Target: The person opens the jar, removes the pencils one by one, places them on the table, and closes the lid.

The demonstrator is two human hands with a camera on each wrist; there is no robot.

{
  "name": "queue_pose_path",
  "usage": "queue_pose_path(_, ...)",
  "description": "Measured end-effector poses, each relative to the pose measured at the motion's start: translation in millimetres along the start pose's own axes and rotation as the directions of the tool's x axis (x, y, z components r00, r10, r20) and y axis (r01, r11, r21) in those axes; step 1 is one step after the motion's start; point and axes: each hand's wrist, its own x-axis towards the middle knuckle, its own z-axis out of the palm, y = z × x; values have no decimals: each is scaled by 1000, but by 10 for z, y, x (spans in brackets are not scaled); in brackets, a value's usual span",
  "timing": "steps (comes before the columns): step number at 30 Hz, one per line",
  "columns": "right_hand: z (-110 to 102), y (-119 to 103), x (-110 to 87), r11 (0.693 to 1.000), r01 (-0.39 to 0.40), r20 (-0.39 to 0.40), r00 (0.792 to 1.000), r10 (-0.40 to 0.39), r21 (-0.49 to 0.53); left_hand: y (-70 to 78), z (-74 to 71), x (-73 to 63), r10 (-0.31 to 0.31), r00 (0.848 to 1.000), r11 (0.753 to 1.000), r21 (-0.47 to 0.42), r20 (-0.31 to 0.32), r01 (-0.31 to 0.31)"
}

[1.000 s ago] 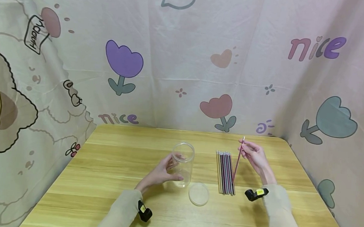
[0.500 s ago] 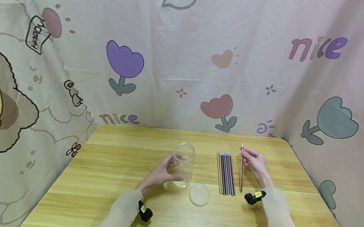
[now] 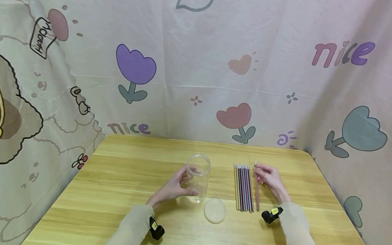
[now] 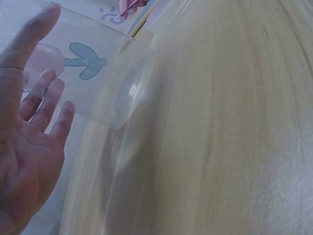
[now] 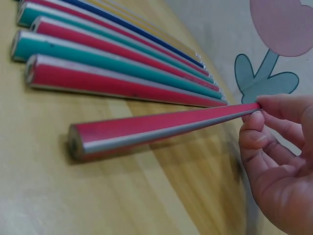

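Note:
My left hand (image 3: 174, 187) holds a clear, wide-mouthed jar (image 3: 202, 187) upright on the table, thumb in front and fingers behind its wall. In the left wrist view the jar's base (image 4: 132, 93) shows with nothing inside. Between thumb and fingertips, my right hand (image 3: 273, 179) pinches a red pencil with silver stripes (image 5: 161, 129) near its far end. The pencil's near end is low over the table, beside a row of pencils (image 3: 244, 188). Red, teal, blue and yellow ones lie side by side in that row (image 5: 122, 81), flat ends toward me.
A round clear lid (image 3: 215, 211) lies flat on the wooden table (image 3: 130, 171) between the jar and the pencils. Printed cloth (image 3: 185, 62) hangs behind the table and along both sides. Each wrist carries a small black camera.
My right hand has lifted the red pencil off the row's right side, swung it apart, then lowered it and shifted slightly left, near the row. The left hand and jar stay put.

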Motion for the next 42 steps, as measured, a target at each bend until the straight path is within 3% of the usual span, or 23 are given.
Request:
queue_pose_path(12,51,44,23,994,10,-58,998,-17,-111,14,5,-16,-29,1000,1000,4,-1,29)
queue_pose_path(26,136,26,22,981,10,-134,990,-37,-195,22,5,-2,-8,1000,1000,-8,-3,8)
queue_pose_path(34,144,54,16,984,18,-145,989,-44,-177,3,-3,-4,-1,1000,1000,2,-2,1)
queue_pose_path(42,118,50,-20,991,42,-100,993,-55,-128,11,-1,-11,-11,1000,1000,1,-5,11)
